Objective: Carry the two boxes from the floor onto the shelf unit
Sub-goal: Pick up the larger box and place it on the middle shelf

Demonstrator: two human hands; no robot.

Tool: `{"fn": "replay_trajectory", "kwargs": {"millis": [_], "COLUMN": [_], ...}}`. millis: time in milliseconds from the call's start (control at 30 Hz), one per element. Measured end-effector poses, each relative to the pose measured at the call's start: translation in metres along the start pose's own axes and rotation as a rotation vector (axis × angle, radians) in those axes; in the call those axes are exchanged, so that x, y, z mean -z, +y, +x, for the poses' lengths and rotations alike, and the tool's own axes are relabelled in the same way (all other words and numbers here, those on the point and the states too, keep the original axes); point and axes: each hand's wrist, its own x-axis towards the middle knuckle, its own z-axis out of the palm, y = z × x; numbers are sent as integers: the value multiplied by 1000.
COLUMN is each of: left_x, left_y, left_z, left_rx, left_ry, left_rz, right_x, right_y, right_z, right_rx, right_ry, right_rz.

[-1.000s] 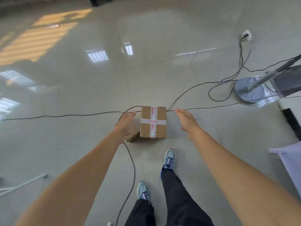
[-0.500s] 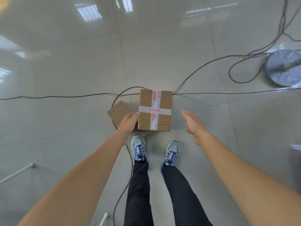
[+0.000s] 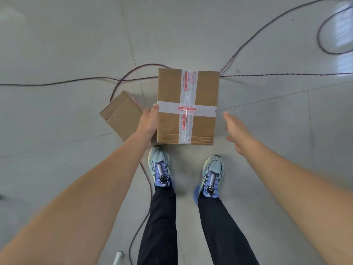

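A large cardboard box sealed with a cross of white tape with red print stands on the floor just ahead of my feet. A smaller plain cardboard box lies to its left, turned at an angle. My left hand rests against the large box's left side, thumb at the top edge. My right hand hovers open a little off the box's right side, not touching it. The shelf unit is out of view.
Dark cables run across the grey tiled floor behind and under the boxes, and one cable trails past my left shoe. My right shoe stands near the box. A white rod end shows at the bottom.
I have bent closer over the boxes, so they fill more of the view. My left hand has reached the large box's left side; my right hand has neared its right side.
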Motion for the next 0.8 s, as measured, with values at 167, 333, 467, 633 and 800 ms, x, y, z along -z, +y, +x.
{"fn": "replay_trajectory", "kwargs": {"millis": [167,333,467,633,800], "left_x": [-13,-22,-24,-13,3], "left_y": [-7,-9,-8,-11,1], "left_z": [48,78,89,80,36], "left_rx": [21,70,86,136,138], "left_ry": [-44,-159,-153,-169,-172], "left_rz": [-91,-179,-235,-338,-369], "right_x": [-18,-35,-37,-28,-6], "right_y": [2,-5,0,-7,-17], "right_z": [51,77,96,73,25], "right_rx": [-39,-64,-92,-50,22], "right_ry": [-23,-59,-71,-90,-88], "right_rz": [65,168,230,252,307]}}
